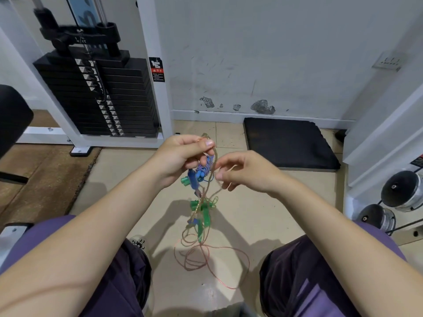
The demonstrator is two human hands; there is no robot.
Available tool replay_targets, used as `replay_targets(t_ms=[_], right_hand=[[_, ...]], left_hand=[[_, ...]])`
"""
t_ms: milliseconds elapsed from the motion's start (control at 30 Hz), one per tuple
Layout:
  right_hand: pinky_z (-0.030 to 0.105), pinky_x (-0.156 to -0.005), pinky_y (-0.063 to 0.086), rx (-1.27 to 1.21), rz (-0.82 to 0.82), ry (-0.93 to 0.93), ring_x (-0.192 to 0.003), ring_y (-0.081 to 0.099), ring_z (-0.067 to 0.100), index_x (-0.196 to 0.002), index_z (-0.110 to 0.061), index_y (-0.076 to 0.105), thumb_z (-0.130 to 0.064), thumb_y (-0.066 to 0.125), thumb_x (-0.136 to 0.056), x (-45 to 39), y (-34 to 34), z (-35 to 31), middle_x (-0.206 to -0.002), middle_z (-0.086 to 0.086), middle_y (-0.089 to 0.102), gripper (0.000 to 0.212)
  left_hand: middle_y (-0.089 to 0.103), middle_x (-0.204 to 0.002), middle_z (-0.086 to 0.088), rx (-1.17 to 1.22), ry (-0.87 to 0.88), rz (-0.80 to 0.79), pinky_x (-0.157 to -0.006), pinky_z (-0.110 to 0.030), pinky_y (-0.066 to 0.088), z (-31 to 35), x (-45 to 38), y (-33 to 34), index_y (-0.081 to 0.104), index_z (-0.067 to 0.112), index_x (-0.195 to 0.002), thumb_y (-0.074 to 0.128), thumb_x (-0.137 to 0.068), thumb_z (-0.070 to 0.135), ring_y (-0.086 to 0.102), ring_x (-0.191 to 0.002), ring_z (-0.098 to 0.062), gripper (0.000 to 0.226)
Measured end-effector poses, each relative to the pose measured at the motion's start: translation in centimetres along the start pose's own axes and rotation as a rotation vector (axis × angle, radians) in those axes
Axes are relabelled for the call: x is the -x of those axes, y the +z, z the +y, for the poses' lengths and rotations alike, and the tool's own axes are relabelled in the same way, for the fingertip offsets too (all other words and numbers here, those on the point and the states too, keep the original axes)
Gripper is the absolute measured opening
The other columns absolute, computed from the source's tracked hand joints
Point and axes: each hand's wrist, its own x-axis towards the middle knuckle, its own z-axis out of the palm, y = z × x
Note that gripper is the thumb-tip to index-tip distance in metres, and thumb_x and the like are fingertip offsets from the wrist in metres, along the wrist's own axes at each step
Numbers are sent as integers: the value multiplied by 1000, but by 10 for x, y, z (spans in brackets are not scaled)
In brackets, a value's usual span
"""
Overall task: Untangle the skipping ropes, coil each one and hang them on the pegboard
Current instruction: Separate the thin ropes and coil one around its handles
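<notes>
A tangle of skipping ropes hangs in front of me above the tiled floor. It holds thin copper-coloured cord, green handles, blue handles and a blue-and-white braided rope. My left hand grips the top of the bundle, pinching the cords between thumb and fingers. My right hand pinches a thin copper strand just to the right of the bundle. Loose copper loops trail down to the floor between my knees. No pegboard is in view.
A black weight stack in a white machine frame stands at the left. A dark floor mat lies by the scuffed wall. Chrome dumbbells sit at the right. A black padded seat edge juts in at far left.
</notes>
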Motion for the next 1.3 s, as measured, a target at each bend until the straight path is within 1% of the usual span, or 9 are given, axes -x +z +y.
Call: replay_targets(t_ms=[167,267,367,467,567,733,933,1100,1300], right_hand=[[31,-65,55,0,13,-39,-66,62,23,-90,-1,63,0,65,-90,-1,4,-3,-70,7,62,2],[35,-69,55,-198,31,-100,-69,63,26,-93,-2,56,0,56,-96,1,0,-9,-75,14,64,4],[35,-72,56,-384,94,-163,-73,65,29,-93,-4,56,-2,52,-97,1,-7,-15,-78,16,66,6],[30,-71,58,-540,157,-193,-75,69,27,-94,-5,56,-6,53,-97,1,-15,-16,-81,14,67,5],[30,-74,59,-605,160,-198,-80,71,28,-97,-4,58,-7,54,-97,1,-18,-15,-85,14,70,5],[35,-74,59,-292,112,-64,-78,68,28,-105,3,64,-1,67,-88,0,-15,-6,-85,18,70,17],[28,-70,55,55,-79,32,-75,65,19,-101,-3,71,-1,68,-88,1,8,3,-91,21,69,13],[29,-67,56,-36,-59,21,-70,65,25,-102,4,65,0,64,-91,-1,6,1,-83,18,67,12],[33,-63,58,-43,-27,3,-68,65,28,-111,-13,58,-3,71,-86,-6,14,3,-77,8,63,30]], left_hand=[[69,-75,-3,42,-5,19,-45,-13,32,1,0,-2,70,3,-88,75,-76,25,54,-55,-9,25],[69,-77,7,-139,-72,-49,-54,-13,38,0,3,-6,75,12,-97,83,-67,31,56,-62,-2,36],[65,-68,11,-380,-149,-155,-54,-18,40,-3,7,-8,78,19,-84,82,-70,27,53,-59,0,16],[72,-81,-1,-520,-197,-208,-66,-30,43,-7,9,-7,80,20,-80,82,-79,21,55,-76,-11,3],[71,-69,8,-496,-161,-168,-57,-10,39,-9,10,0,79,16,-78,82,-80,18,55,-61,-2,4],[70,-65,2,-247,-63,0,-48,-10,40,-2,7,4,74,9,-77,78,-79,17,56,-52,-4,9],[66,-72,-3,100,-45,-12,-44,-13,32,3,3,3,68,4,-82,69,-78,22,56,-58,-9,19],[63,-69,-1,169,-30,73,-42,-11,29,6,1,-2,67,4,-83,68,-81,20,52,-57,-8,16],[68,-73,-3,95,-55,33,-45,-12,36,4,6,1,68,7,-84,71,-76,25,64,-62,-9,19]])
